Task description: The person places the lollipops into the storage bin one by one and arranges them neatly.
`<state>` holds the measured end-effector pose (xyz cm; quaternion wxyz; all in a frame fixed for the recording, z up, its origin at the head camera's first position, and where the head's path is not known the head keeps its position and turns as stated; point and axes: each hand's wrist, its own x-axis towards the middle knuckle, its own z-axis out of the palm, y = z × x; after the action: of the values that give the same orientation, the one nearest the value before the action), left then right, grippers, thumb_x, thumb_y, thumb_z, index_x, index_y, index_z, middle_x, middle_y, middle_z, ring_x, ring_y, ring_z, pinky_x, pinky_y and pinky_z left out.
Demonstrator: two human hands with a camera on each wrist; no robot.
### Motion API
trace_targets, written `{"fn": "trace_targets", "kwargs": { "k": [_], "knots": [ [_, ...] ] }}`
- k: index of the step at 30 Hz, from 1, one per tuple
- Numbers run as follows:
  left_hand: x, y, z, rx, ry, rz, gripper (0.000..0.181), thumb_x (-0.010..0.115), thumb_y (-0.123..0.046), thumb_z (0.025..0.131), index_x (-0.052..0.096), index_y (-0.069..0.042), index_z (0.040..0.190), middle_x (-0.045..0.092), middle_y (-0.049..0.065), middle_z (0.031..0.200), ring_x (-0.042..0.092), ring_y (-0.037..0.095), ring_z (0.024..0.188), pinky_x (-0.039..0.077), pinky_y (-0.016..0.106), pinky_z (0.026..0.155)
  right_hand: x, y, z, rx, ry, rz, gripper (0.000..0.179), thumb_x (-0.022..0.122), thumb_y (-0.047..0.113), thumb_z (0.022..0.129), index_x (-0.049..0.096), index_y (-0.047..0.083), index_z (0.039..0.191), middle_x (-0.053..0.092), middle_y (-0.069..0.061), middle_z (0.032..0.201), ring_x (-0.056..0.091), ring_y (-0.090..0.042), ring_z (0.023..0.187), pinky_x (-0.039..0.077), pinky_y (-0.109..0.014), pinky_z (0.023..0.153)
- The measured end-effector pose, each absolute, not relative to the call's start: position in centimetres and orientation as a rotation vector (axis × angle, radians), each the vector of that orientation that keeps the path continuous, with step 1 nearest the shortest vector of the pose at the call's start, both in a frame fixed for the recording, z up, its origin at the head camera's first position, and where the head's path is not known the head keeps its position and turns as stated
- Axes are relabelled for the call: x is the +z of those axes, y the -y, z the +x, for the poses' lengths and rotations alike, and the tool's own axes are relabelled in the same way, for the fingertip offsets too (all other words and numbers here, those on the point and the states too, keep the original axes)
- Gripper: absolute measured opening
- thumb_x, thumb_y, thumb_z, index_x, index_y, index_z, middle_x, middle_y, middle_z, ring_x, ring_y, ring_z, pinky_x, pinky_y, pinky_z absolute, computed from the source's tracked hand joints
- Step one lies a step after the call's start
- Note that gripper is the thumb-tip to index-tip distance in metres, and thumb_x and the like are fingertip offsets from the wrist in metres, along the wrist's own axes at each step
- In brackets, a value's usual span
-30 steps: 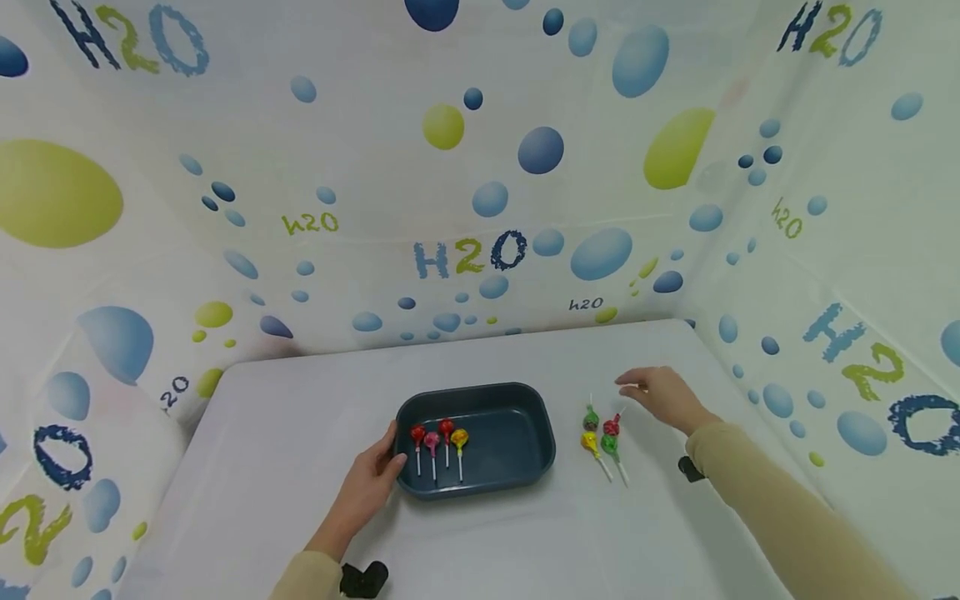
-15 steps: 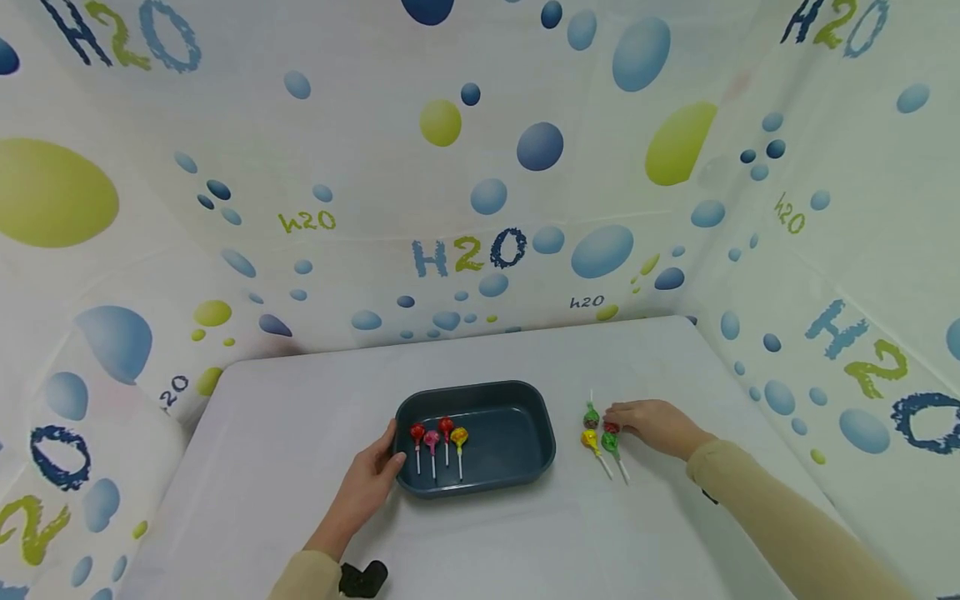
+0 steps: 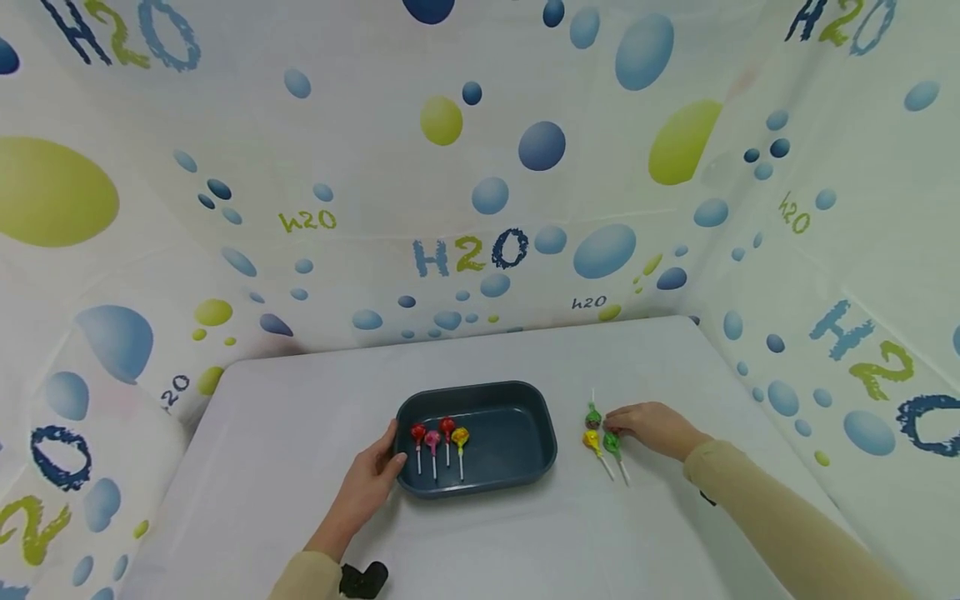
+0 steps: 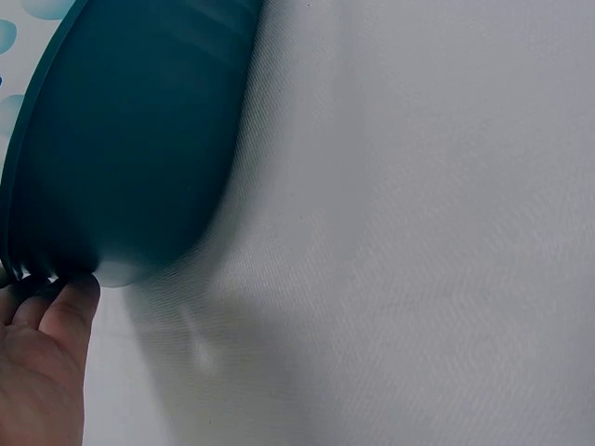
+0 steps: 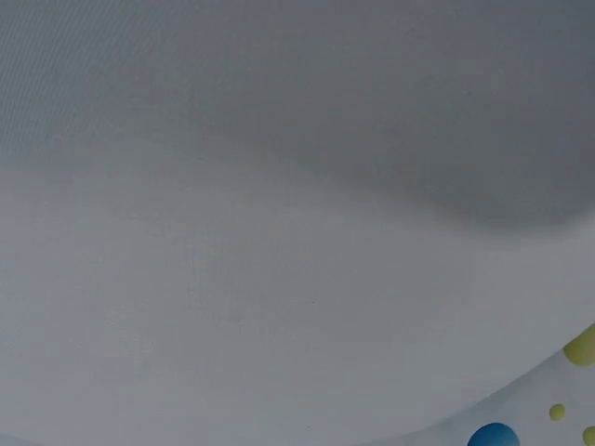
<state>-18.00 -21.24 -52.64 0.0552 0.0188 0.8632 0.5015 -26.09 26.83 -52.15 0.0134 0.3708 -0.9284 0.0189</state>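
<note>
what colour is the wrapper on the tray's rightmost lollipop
That wrapper is mostly yellow, best in the head view.

White table [image 3: 247, 433] — bubble-patterned sheeting [image 3: 375, 150] behind and on both sides

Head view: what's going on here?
A person's left hand holds the left end of a dark blue tray; two red lollipops, a pink one and a yellow one lie in it. On the white table to the tray's right, three more lollipops show plainly. The right hand is down at that cluster; whether it grips one is hidden.
</note>
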Motion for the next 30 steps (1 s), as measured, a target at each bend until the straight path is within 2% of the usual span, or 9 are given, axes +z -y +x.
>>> {"fn": "trace_targets", "kwargs": {
  "k": [9, 13, 17, 20, 23, 26, 30],
  "knots": [
    [-52.6, 21.4, -17.8, 1.534, -2.620, 0.057, 0.064, 0.054, -0.007, 0.105, 0.024, -0.002, 0.161, 0.028, 0.018, 0.167, 0.031, 0.034, 0.153, 0.033, 0.045, 0.119, -48.5, -26.6, -26.8, 0.536, 2.805, 0.839, 0.035, 0.077, 0.000, 0.086, 0.074, 0.001, 0.121, 0.079, -0.010, 0.108, 0.077, -0.027, 0.100, 0.063, -0.042, 0.087],
    [-52.5, 21.4, -17.6, 1.528, -2.622, 0.051, 0.064, 0.054, -0.007, 0.105, 0.024, -0.002, 0.161, 0.028, 0.018, 0.167, 0.031, 0.035, 0.153, 0.033, 0.045, 0.119, -46.1, -25.4, -27.2, 0.834, 2.760, 0.587, 0.034, 0.074, 0.006, 0.092, 0.072, 0.002, 0.126, 0.078, -0.015, 0.110, 0.077, -0.030, 0.099, 0.063, -0.043, 0.087],
    [-52.6, 21.3, -17.6, 1.534, -2.622, 0.045, 0.063, 0.054, -0.006, 0.105, 0.025, 0.000, 0.160, 0.029, 0.019, 0.166, 0.031, 0.035, 0.153, 0.033, 0.045, 0.119, -44.2, -24.2, -27.5, 1.035, 2.708, 0.394, 0.034, 0.074, 0.017, 0.095, 0.073, 0.004, 0.126, 0.078, -0.015, 0.112, 0.076, -0.030, 0.098, 0.064, -0.026, 0.083],
    [-52.7, 21.2, -17.6, 1.538, -2.619, 0.045, 0.063, 0.054, -0.006, 0.105, 0.025, 0.000, 0.160, 0.029, 0.019, 0.166, 0.031, 0.035, 0.153, 0.033, 0.045, 0.119, -43.3, -23.4, -27.5, 1.162, 2.705, 0.268, 0.035, 0.072, 0.023, 0.097, 0.073, 0.006, 0.127, 0.078, -0.014, 0.112, 0.075, -0.029, 0.099, 0.057, -0.010, 0.078],
    [-52.8, 21.1, -17.7, 1.537, -2.621, 0.049, 0.063, 0.054, -0.006, 0.105, 0.025, 0.000, 0.160, 0.029, 0.019, 0.166, 0.031, 0.035, 0.153, 0.033, 0.045, 0.119, -42.7, -22.7, -27.4, 1.244, 2.701, 0.197, 0.036, 0.071, 0.025, 0.097, 0.072, 0.006, 0.128, 0.078, -0.014, 0.111, 0.074, -0.028, 0.099, 0.053, -0.005, 0.077],
    [-52.8, 21.1, -17.7, 1.527, -2.629, 0.056, 0.062, 0.054, -0.006, 0.105, 0.025, 0.000, 0.160, 0.029, 0.019, 0.166, 0.031, 0.035, 0.153, 0.033, 0.045, 0.119, -42.3, -21.7, -27.3, 1.273, 2.690, 0.199, 0.035, 0.072, 0.025, 0.097, 0.073, 0.006, 0.126, 0.079, -0.014, 0.110, 0.074, -0.027, 0.097, 0.055, -0.008, 0.078],
    [-52.6, 21.2, -17.8, 1.520, -2.635, 0.049, 0.063, 0.053, -0.006, 0.105, 0.024, 0.000, 0.161, 0.028, 0.019, 0.166, 0.031, 0.036, 0.153, 0.033, 0.046, 0.119, -41.9, -19.0, -27.3, 1.265, 2.715, 0.288, 0.034, 0.074, 0.025, 0.095, 0.075, 0.007, 0.124, 0.079, -0.011, 0.109, 0.075, -0.022, 0.094, 0.062, -0.021, 0.081]
  ]
}}
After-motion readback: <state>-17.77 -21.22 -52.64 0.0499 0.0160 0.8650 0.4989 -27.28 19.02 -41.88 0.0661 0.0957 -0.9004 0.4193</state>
